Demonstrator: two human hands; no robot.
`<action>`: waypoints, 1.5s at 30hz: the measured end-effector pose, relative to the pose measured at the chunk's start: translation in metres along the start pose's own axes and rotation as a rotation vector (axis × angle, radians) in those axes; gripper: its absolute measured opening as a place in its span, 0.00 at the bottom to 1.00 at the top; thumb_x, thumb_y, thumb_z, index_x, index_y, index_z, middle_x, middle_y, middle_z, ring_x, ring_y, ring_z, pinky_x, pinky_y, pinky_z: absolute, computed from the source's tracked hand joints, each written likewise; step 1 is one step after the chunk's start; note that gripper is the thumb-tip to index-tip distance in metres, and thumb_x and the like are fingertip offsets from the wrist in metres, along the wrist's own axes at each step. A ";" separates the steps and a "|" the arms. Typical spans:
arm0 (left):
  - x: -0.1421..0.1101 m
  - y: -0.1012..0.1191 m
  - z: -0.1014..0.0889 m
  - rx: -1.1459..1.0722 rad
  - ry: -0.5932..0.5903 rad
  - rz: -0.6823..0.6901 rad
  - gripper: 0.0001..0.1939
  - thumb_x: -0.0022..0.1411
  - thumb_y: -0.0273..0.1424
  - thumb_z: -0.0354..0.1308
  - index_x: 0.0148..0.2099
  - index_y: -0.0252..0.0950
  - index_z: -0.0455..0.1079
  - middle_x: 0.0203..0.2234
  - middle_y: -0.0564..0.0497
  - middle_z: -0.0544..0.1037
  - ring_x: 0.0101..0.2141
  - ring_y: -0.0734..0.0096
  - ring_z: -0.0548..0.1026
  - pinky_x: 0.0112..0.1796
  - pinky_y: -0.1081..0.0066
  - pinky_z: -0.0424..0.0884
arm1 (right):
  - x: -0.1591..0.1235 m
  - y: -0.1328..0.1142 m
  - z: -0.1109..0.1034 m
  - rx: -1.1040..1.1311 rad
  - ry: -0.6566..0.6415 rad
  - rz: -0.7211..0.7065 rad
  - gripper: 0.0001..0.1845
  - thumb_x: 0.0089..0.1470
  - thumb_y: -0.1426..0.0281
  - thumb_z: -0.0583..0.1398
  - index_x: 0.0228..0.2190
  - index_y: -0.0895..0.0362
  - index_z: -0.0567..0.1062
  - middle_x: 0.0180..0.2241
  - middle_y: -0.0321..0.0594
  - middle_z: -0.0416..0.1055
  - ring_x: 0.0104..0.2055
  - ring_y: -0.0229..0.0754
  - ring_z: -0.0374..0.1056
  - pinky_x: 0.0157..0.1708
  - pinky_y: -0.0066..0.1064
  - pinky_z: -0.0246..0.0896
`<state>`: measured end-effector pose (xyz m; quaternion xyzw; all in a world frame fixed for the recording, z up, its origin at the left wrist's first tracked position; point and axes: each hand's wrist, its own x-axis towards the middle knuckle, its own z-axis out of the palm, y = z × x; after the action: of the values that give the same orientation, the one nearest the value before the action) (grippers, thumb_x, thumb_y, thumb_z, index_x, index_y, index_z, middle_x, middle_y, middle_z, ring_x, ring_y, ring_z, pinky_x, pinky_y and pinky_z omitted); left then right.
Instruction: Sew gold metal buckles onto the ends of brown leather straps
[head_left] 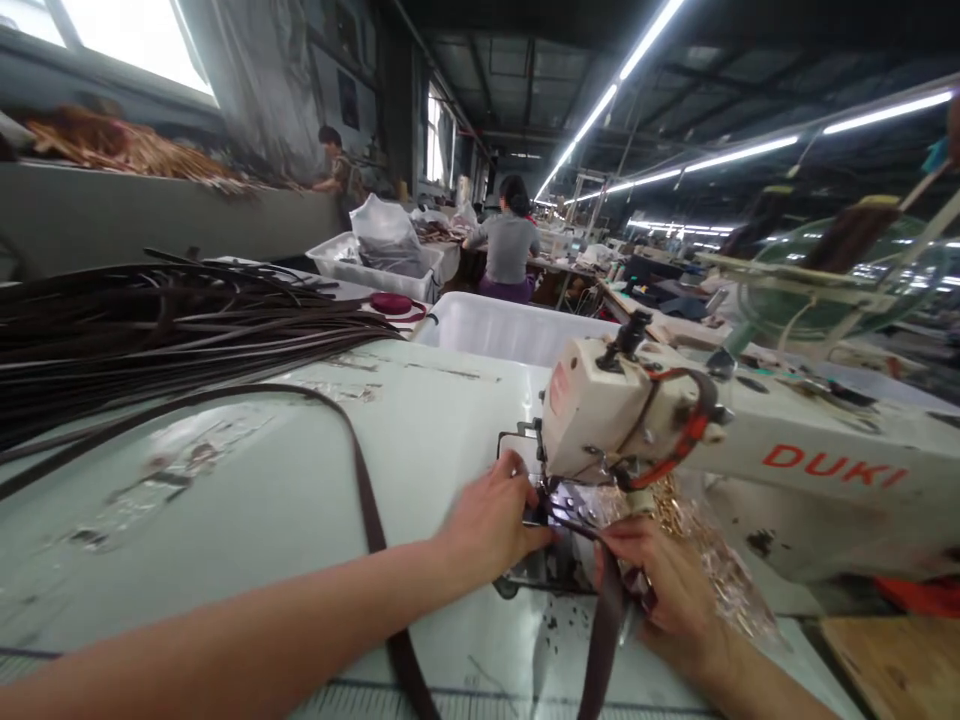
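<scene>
My left hand [491, 520] rests on the table with fingers pressed against the end of a dark brown strap [604, 610] under the needle of a white sewing machine [637, 410]. My right hand [667, 585] grips the same strap just in front of the machine, fingers curled round it. A long loop of the strap [360, 470] runs back across the pale green table [285, 490] and under my left forearm.
A large pile of dark straps [150, 320] lies at the left. White plastic bins [510, 325] stand behind the table. A bag of small gold metal parts [697, 540] sits beside the machine. Two people [510, 245] work at benches further back.
</scene>
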<state>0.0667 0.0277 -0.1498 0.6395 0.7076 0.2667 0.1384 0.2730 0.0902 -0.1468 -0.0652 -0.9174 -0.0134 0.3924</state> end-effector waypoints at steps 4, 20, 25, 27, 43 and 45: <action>0.004 0.002 0.003 0.074 0.035 0.028 0.08 0.52 0.37 0.59 0.33 0.39 0.69 0.42 0.51 0.66 0.36 0.66 0.73 0.35 0.69 0.68 | 0.002 -0.004 -0.004 0.001 -0.030 -0.046 0.10 0.52 0.82 0.56 0.39 0.64 0.67 0.34 0.46 0.69 0.37 0.40 0.66 0.33 0.29 0.59; 0.013 -0.021 -0.019 0.017 -0.019 0.113 0.02 0.51 0.26 0.54 0.27 0.38 0.65 0.33 0.54 0.67 0.27 0.75 0.69 0.30 0.74 0.66 | 0.038 -0.010 -0.033 0.221 -0.755 0.001 0.11 0.50 0.79 0.55 0.36 0.53 0.69 0.33 0.31 0.70 0.31 0.34 0.66 0.28 0.26 0.55; 0.002 -0.010 -0.004 -0.026 0.014 0.077 0.16 0.46 0.38 0.65 0.36 0.39 0.67 0.41 0.50 0.65 0.40 0.63 0.70 0.41 0.66 0.67 | 0.024 -0.005 -0.026 0.154 -0.277 0.047 0.15 0.50 0.81 0.53 0.40 0.57 0.67 0.36 0.40 0.71 0.34 0.37 0.68 0.32 0.29 0.59; 0.001 -0.005 0.003 0.013 0.046 0.058 0.18 0.44 0.42 0.66 0.34 0.38 0.66 0.40 0.49 0.65 0.41 0.60 0.69 0.42 0.63 0.66 | 0.016 -0.006 -0.018 0.137 -0.133 0.085 0.15 0.49 0.82 0.54 0.39 0.58 0.67 0.35 0.41 0.71 0.36 0.39 0.68 0.32 0.29 0.60; 0.013 -0.002 0.005 0.127 -0.004 0.191 0.08 0.58 0.24 0.49 0.31 0.35 0.68 0.38 0.47 0.67 0.39 0.67 0.71 0.41 0.69 0.69 | 0.023 -0.022 -0.020 0.004 -0.158 -0.046 0.15 0.52 0.82 0.49 0.40 0.60 0.67 0.33 0.43 0.73 0.35 0.38 0.71 0.30 0.26 0.61; 0.013 -0.003 0.006 0.120 -0.018 0.228 0.10 0.60 0.23 0.48 0.30 0.35 0.68 0.38 0.47 0.67 0.39 0.67 0.71 0.42 0.69 0.69 | 0.027 -0.023 -0.023 0.019 -0.192 -0.080 0.14 0.53 0.82 0.49 0.40 0.61 0.68 0.33 0.43 0.73 0.33 0.37 0.70 0.29 0.26 0.61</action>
<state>0.0657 0.0411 -0.1544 0.7254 0.6436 0.2322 0.0753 0.2678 0.0687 -0.1108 -0.0256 -0.9527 -0.0141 0.3025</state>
